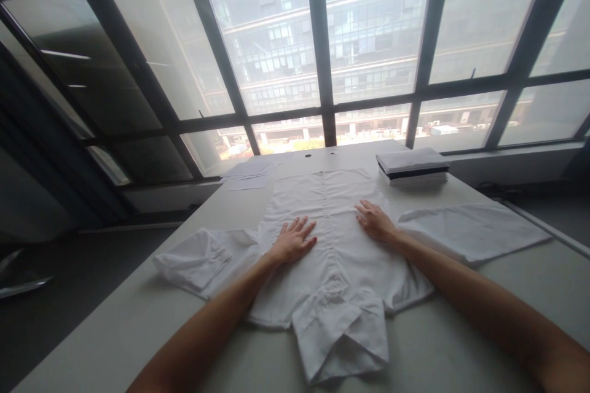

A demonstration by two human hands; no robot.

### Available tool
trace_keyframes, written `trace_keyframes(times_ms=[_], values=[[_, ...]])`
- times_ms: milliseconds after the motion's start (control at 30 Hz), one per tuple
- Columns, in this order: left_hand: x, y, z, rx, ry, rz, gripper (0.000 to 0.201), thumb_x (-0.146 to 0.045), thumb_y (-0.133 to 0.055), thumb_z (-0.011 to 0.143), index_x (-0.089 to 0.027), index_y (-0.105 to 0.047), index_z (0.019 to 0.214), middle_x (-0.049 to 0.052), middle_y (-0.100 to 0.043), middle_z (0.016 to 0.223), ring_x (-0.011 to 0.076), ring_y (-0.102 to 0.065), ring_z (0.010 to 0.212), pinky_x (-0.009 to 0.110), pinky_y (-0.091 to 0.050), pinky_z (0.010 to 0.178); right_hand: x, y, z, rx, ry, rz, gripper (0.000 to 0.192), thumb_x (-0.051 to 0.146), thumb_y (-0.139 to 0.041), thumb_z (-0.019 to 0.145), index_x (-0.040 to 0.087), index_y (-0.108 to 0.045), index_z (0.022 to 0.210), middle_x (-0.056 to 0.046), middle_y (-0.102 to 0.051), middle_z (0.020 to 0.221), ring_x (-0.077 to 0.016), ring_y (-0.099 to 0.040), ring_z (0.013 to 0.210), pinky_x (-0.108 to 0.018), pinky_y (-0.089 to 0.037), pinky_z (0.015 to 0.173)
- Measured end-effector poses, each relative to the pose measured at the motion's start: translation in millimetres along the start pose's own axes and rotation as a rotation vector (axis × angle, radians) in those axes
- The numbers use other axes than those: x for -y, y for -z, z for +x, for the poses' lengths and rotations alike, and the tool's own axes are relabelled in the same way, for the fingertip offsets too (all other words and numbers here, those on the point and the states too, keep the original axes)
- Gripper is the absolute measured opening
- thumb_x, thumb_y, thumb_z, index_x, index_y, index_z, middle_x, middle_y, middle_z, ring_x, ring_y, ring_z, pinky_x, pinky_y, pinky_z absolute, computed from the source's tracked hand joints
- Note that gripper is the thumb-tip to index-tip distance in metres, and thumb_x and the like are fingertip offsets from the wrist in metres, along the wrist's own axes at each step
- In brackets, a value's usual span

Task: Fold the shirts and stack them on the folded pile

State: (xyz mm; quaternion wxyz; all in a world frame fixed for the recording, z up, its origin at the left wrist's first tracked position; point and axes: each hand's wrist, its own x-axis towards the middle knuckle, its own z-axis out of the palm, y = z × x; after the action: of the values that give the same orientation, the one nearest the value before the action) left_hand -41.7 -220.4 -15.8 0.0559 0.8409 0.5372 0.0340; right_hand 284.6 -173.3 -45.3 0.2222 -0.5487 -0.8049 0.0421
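A white shirt [329, 196] lies flat on the pale table [106, 331], collar nearest me and hem toward the window. My left hand [293, 238] rests palm down on the shirt's left half, fingers spread. On the right half, my right hand [374, 220] presses flat in the same way. Neither hand holds anything. One sleeve [205, 258] is bunched at the left, the other sleeve [470, 230] stretches out to the right.
A stack of folded white garments with a dark layer [412, 167] sits at the table's far right. Sheets of paper [249, 173] lie at the far left. Large windows [322, 43] stand behind the table; the floor drops away to the left.
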Motion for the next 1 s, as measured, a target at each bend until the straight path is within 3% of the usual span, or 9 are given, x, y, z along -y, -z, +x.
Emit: trace_keyframes(times_ms=[167, 733, 1000], values=[[1, -0.2, 1, 0.014, -0.01, 0.063, 0.066, -0.064, -0.028, 0.103, -0.031, -0.032, 0.16, 0.008, -0.02, 0.169, 0.0341, -0.015, 0.156, 0.062, -0.014, 0.12, 1, 2, 0, 0.033, 0.015, -0.054, 0.045, 0.029, -0.048, 0.098, 0.009, -0.061, 0.136, -0.022, -0.054, 0.148, -0.0295, -0.047, 0.14, -0.04, -0.032, 0.117], [3, -2.3, 2, -0.004, -0.009, 0.041, 0.065, -0.064, -0.03, 0.102, -0.033, -0.035, 0.159, 0.007, -0.022, 0.169, 0.0339, -0.017, 0.155, 0.061, -0.014, 0.121, -2, 1, 1, 0.026, 0.022, -0.05, 0.044, 0.028, -0.05, 0.097, 0.008, -0.063, 0.135, -0.023, -0.055, 0.146, -0.0306, -0.049, 0.139, -0.04, -0.034, 0.117], [0, 1.0, 1, -0.002, -0.005, 0.056, 0.064, -0.062, -0.03, 0.103, -0.03, -0.035, 0.159, 0.008, -0.023, 0.168, 0.0336, -0.018, 0.155, 0.061, -0.015, 0.12, -2, 14, 6, -0.161, 0.004, 0.161, 0.035, 0.023, -0.053, 0.094, 0.017, -0.069, 0.125, -0.013, -0.069, 0.132, -0.0247, -0.063, 0.124, -0.038, -0.045, 0.11]])
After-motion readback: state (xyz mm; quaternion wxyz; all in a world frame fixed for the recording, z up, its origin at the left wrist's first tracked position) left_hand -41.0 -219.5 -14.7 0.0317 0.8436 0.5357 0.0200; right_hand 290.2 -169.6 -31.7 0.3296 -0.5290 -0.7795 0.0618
